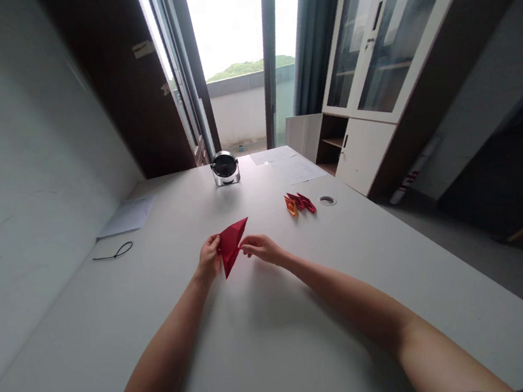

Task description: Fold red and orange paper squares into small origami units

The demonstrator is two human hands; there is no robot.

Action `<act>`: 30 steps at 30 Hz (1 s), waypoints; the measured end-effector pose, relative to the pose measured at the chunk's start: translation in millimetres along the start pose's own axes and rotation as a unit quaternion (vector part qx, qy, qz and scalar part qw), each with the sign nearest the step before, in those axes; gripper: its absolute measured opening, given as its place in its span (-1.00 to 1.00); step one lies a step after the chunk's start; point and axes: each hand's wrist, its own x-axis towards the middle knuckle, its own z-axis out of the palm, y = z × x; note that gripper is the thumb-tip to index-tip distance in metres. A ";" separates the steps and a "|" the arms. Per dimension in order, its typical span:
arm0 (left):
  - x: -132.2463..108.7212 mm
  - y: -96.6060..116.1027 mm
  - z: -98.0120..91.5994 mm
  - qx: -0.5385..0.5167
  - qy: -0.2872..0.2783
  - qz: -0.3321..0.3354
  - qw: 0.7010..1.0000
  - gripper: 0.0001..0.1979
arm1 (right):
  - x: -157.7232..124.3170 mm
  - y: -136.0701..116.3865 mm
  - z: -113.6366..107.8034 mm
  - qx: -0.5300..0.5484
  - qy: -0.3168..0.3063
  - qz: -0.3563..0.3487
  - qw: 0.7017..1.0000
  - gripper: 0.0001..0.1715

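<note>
Far left on the white, smooth-topped desk [262, 350]: flat white paper sheets [125, 216] are lying near the wall, and a thin black cord with a looped end [114, 256] is lying nearer me.

Moving right, the red, pointed, folded paper piece [232, 238] is sitting between my two hands, tilted, one tip pointing up and away to the right, the other down toward me. I am judging it very light, stiffer along its doubled creases, soft and easily dented at the tips; not slippery, but prone to creasing or tearing under a hard squeeze. Best hold, I am thinking: flat across the layered left edge, tips left free.

Grip, left hand [210, 254]: closing on that left edge, thumb on the near face, other fingers going behind, holding the paper. Grip, right hand [259, 247]: fingers curling, thumb and forefinger nearly meeting at the paper's right edge. I cannot tell whether they are pinching it or only touching.

Beyond, a black round-faced device in a silver metal stand [224, 164] is standing toward the back. Farther right, a small orange folded paper piece [291, 207] is resting beside small red folded paper pieces [307, 202]; a flat white ring [328, 204] is lying just past them.
</note>
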 end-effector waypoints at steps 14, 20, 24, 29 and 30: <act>-3.7 1.4 3.3 0.010 -0.030 -0.026 0.999 -0.60 | -5.7 -14.9 8.7 -0.061 0.036 -0.025 0.997 -0.58; -5.5 2.5 4.7 0.040 -0.034 -0.015 0.999 -0.60 | -8.6 -20.3 8.7 -0.131 0.052 -0.024 0.990 -0.64; -4.7 2.4 3.8 0.070 -0.030 -0.006 0.997 -0.59 | -5.9 -14.4 9.9 -0.108 0.057 -0.016 0.992 -0.75; -3.9 1.2 4.1 0.087 -0.025 0.003 0.996 -0.63 | 0.1 -1.1 10.0 -0.053 0.087 0.007 0.995 -0.78; -4.2 1.1 4.8 0.095 -0.024 0.004 0.995 -0.63 | 1.3 1.6 9.3 -0.048 0.091 0.014 0.995 -0.78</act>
